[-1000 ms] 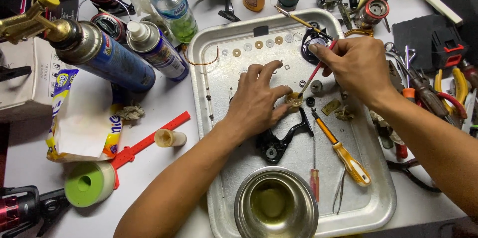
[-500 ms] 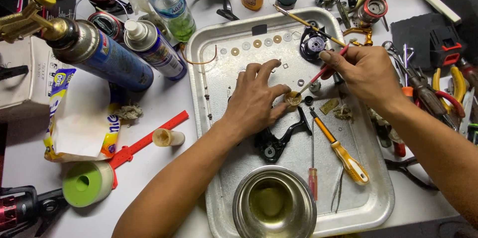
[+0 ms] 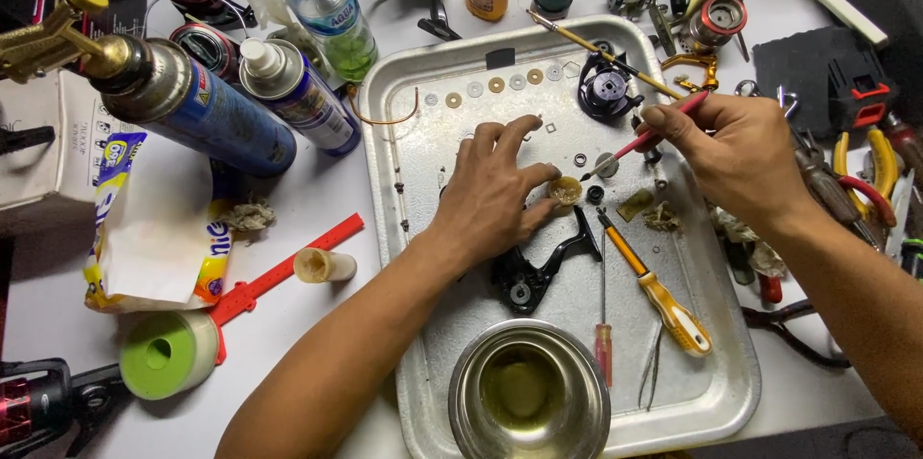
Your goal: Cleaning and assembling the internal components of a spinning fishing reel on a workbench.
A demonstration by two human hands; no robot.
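Since last frame my right hand [image 3: 745, 156] lifted the red brush [image 3: 639, 142] off the tray [image 3: 423, 257]; left hand [image 3: 495, 190] kept pinching the brass gear [image 3: 564, 192].

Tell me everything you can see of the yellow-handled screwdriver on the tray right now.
The yellow-handled screwdriver lies flat on the metal tray, untouched by either hand. Its handle looks like translucent yellow-orange plastic, with an orange collar where the dark metal shaft begins. It rests diagonally: the tip points up-left, ending close to the black reel part, while the handle end points down-right. A thinner red-handled screwdriver lies beside it on its left, and tweezers sit just under the handle.
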